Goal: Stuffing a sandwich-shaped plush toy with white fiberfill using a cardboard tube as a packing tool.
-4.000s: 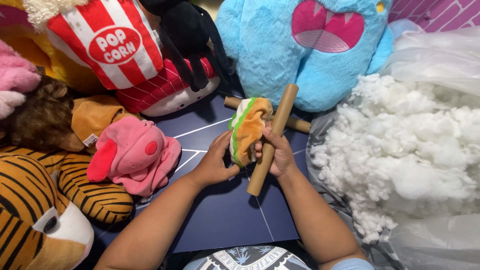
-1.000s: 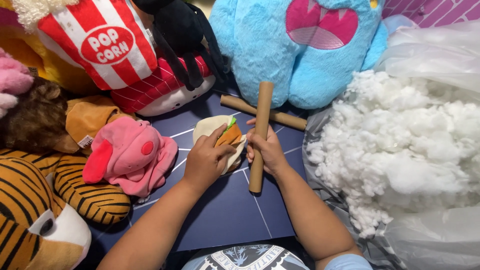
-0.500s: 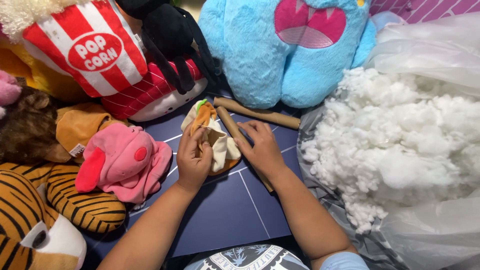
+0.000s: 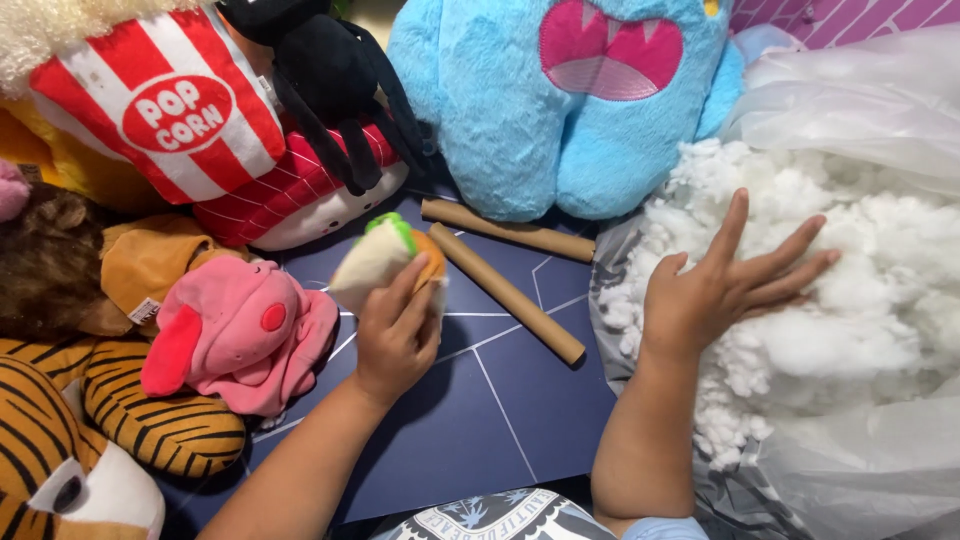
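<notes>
My left hand (image 4: 397,335) grips a small plush toy shaped like a burger (image 4: 385,260), cream, orange and green, held just above the dark blue mat (image 4: 480,420). My right hand (image 4: 725,285) lies spread with fingers apart on a heap of white stuffing fibre (image 4: 850,300) inside a clear plastic bag (image 4: 870,110) at the right. Two brown cardboard tubes (image 4: 510,293) (image 4: 505,229) lie on the mat between my hands, neither touched.
A big blue monster plush (image 4: 570,100) stands at the back. A red-and-white striped popcorn plush (image 4: 170,100), a black plush (image 4: 330,80), a pink plush (image 4: 240,330), a brown plush (image 4: 50,260) and a tiger plush (image 4: 90,440) crowd the left.
My right hand let go of the cardboard tube, which now lies on the mat, and moved right onto the stuffing. My left hand keeps the burger plush, shifted slightly left.
</notes>
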